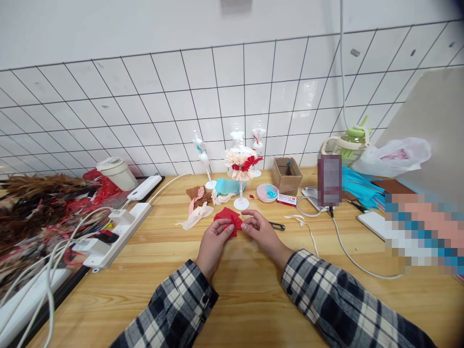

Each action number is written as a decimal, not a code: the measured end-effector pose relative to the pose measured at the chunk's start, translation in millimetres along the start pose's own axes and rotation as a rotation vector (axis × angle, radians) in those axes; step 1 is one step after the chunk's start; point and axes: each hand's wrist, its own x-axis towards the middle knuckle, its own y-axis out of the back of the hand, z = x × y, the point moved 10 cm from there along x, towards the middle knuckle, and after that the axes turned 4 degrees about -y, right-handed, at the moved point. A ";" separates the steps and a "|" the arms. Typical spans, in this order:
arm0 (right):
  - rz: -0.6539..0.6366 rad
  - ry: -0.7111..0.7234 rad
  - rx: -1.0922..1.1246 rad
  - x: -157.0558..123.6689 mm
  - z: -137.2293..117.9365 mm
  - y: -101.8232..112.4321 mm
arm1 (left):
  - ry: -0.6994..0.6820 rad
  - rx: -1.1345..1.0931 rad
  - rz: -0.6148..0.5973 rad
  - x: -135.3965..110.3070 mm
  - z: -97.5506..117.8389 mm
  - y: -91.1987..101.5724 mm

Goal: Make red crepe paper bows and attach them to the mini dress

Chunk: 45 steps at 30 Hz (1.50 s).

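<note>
Both hands meet over a piece of red crepe paper (227, 217) on the wooden table (246, 290). My left hand (213, 241) pinches the paper's left part with fingers closed. My right hand (261, 231) grips its right edge, fingers curled. Just behind stands a small white mannequin stand (239, 166) dressed in cream ruffles with a red bow. Two bare white mannequin stands (202, 157) (258, 140) stand beside it. Black scissors (277, 225) lie right of my right hand.
Cream and brown paper scraps (197, 205), a teal roll (227, 186), a pink dish (267, 192) and a small cardboard box (287, 175) sit behind. A white power strip (116, 234) with cables and a feather duster (39, 203) fill the left. A green jug (350, 142) and plastic bag (395, 157) stand right.
</note>
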 end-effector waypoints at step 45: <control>-0.164 0.044 -0.825 -30.9 -10.6 14.6 | 0.079 0.012 -0.120 2.3 -5.2 -9.3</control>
